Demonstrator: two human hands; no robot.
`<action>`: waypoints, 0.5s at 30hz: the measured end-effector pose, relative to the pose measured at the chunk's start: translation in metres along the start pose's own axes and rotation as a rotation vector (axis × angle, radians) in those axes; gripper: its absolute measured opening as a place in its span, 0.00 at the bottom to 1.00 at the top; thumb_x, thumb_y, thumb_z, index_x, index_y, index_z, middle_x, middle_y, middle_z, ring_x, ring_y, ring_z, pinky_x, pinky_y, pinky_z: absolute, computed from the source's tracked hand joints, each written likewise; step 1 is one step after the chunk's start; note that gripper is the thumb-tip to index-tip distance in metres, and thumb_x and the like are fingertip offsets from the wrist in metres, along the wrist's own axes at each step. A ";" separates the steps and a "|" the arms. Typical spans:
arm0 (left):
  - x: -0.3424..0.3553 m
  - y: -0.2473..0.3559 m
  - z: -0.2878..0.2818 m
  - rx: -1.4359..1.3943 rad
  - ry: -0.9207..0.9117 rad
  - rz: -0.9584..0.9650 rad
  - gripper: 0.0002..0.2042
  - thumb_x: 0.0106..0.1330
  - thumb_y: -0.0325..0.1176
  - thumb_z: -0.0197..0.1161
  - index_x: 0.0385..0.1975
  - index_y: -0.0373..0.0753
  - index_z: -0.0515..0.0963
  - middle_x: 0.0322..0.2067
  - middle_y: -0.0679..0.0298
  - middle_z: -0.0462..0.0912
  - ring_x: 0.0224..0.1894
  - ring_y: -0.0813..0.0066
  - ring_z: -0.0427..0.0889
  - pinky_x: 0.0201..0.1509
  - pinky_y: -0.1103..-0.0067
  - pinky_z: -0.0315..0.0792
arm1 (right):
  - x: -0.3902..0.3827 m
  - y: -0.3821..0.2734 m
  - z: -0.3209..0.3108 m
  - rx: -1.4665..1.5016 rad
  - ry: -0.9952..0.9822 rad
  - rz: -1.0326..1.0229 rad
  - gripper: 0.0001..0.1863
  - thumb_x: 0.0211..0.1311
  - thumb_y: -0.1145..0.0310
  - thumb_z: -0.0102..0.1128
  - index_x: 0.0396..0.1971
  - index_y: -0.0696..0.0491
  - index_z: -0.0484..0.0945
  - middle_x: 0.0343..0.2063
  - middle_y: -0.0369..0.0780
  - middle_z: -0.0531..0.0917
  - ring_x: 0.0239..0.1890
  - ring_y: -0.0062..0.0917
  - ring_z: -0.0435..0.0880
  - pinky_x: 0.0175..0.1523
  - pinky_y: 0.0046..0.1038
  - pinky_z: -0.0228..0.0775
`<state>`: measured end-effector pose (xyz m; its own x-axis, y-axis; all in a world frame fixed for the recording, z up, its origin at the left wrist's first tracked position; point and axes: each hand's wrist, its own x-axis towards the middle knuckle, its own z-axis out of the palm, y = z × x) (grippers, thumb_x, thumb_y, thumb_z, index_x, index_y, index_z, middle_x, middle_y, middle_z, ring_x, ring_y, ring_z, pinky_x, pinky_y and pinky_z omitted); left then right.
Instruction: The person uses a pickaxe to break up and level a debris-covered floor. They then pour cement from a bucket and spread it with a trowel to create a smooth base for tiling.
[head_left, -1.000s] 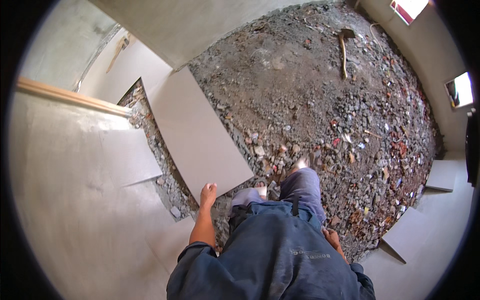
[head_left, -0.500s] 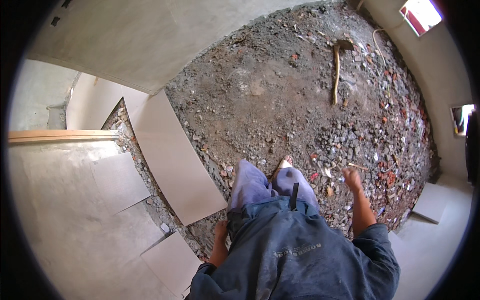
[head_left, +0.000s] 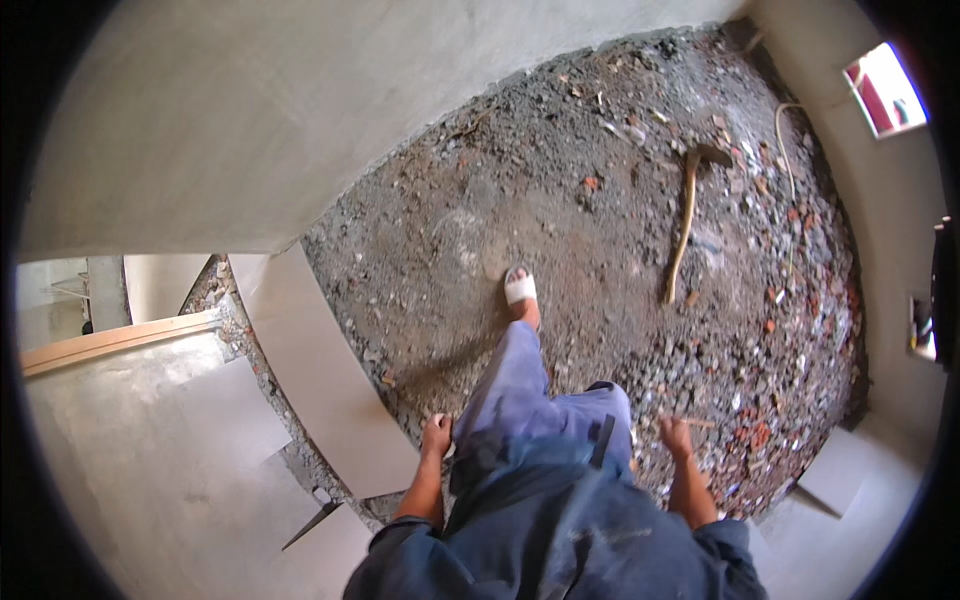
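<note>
My left hand (head_left: 436,433) hangs beside my left thigh, fingers curled, holding nothing I can see. My right hand (head_left: 676,436) is curled by my right thigh, empty as far as I can see; a thin stick (head_left: 700,423) on the rubble shows just behind it. My left foot, in a white sandal (head_left: 520,287), is forward on the dirt and rubble floor (head_left: 430,280). Ahead to the right lies a hoe (head_left: 686,220) with a long wooden handle. A long beige board (head_left: 310,360) lies to my left along the rubble's edge.
Plastered walls (head_left: 230,120) bound the rubble ahead and right, with small openings (head_left: 883,88). A timber bar (head_left: 120,342) crosses the left. Loose tiles (head_left: 235,400) lie on concrete at left and lower right (head_left: 835,470). A pale cord (head_left: 785,140) runs by the right wall.
I have stepped forward onto the rubble, left foot now leading. The hoe appears nearer and lower in view; the board has slipped back past my left. My hands swing at my sides.
</note>
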<state>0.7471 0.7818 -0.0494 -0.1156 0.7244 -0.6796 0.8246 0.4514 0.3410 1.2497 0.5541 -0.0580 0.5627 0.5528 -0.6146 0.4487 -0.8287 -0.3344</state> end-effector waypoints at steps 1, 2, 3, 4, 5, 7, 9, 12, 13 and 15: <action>0.028 0.043 -0.002 -0.036 0.001 0.070 0.19 0.64 0.46 0.54 0.38 0.35 0.77 0.36 0.49 0.81 0.40 0.51 0.80 0.46 0.66 0.72 | 0.021 0.007 0.000 0.117 -0.088 0.114 0.22 0.59 0.53 0.53 0.35 0.62 0.78 0.25 0.52 0.82 0.30 0.43 0.81 0.37 0.37 0.71; 0.048 0.083 -0.004 -0.061 -0.009 0.138 0.18 0.64 0.46 0.54 0.40 0.35 0.77 0.38 0.49 0.81 0.41 0.52 0.80 0.46 0.66 0.72 | 0.028 0.013 0.001 0.197 -0.194 0.332 0.23 0.58 0.53 0.53 0.35 0.62 0.78 0.26 0.52 0.82 0.31 0.42 0.82 0.38 0.37 0.71; 0.067 0.122 -0.001 -0.016 -0.025 0.164 0.17 0.64 0.45 0.54 0.41 0.36 0.77 0.37 0.49 0.81 0.41 0.52 0.80 0.46 0.66 0.72 | 0.054 0.014 0.003 0.236 -0.177 0.352 0.23 0.59 0.53 0.53 0.35 0.63 0.78 0.26 0.51 0.82 0.31 0.42 0.82 0.38 0.37 0.71; 0.082 0.157 0.010 -0.005 0.027 0.279 0.16 0.64 0.44 0.55 0.41 0.36 0.76 0.37 0.49 0.81 0.40 0.52 0.80 0.45 0.66 0.72 | 0.083 0.017 0.004 0.254 -0.149 0.375 0.24 0.59 0.53 0.53 0.35 0.63 0.78 0.26 0.51 0.83 0.31 0.41 0.82 0.38 0.37 0.71; 0.094 0.187 0.025 -0.056 0.028 0.270 0.15 0.63 0.42 0.56 0.40 0.36 0.76 0.36 0.50 0.81 0.40 0.52 0.80 0.44 0.67 0.72 | 0.107 0.019 0.004 0.273 -0.133 0.427 0.24 0.59 0.53 0.53 0.35 0.64 0.78 0.26 0.51 0.83 0.31 0.41 0.83 0.38 0.37 0.71; 0.112 0.231 0.063 0.076 0.111 0.516 0.14 0.61 0.39 0.59 0.40 0.35 0.75 0.35 0.50 0.81 0.38 0.49 0.79 0.44 0.65 0.71 | 0.185 0.026 0.006 0.170 -0.007 0.262 0.22 0.58 0.53 0.54 0.30 0.61 0.78 0.20 0.48 0.80 0.24 0.36 0.80 0.31 0.35 0.70; 0.119 0.253 0.107 0.190 0.016 0.450 0.19 0.60 0.40 0.60 0.47 0.36 0.71 0.43 0.49 0.78 0.45 0.49 0.76 0.52 0.60 0.65 | 0.276 0.039 0.016 0.120 0.031 0.086 0.22 0.59 0.53 0.54 0.30 0.61 0.77 0.21 0.50 0.79 0.26 0.40 0.79 0.32 0.37 0.69; 0.122 0.266 0.159 0.409 0.054 0.527 0.22 0.58 0.44 0.62 0.49 0.38 0.71 0.49 0.53 0.74 0.54 0.55 0.71 0.59 0.56 0.59 | 0.435 0.059 0.043 -0.283 0.054 0.184 0.23 0.61 0.54 0.53 0.40 0.62 0.72 0.27 0.55 0.80 0.33 0.53 0.79 0.39 0.45 0.69; 0.124 0.267 0.169 0.412 0.023 0.474 0.22 0.58 0.45 0.62 0.48 0.38 0.71 0.49 0.54 0.74 0.55 0.56 0.71 0.60 0.56 0.58 | 0.482 0.070 0.050 -0.183 0.068 0.160 0.23 0.61 0.55 0.54 0.44 0.61 0.69 0.29 0.57 0.78 0.33 0.56 0.76 0.40 0.49 0.68; 0.124 0.277 0.184 0.441 0.030 0.414 0.22 0.58 0.46 0.62 0.47 0.39 0.73 0.50 0.56 0.75 0.54 0.58 0.72 0.60 0.56 0.57 | 0.576 0.079 0.059 -0.354 0.130 0.098 0.28 0.60 0.52 0.53 0.50 0.62 0.67 0.40 0.59 0.75 0.38 0.56 0.75 0.44 0.49 0.68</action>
<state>1.0632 0.9006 -0.1592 0.2538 0.8112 -0.5268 0.9553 -0.1251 0.2677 1.5685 0.8021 -0.4805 0.6880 0.4974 -0.5284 0.5873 -0.8094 0.0029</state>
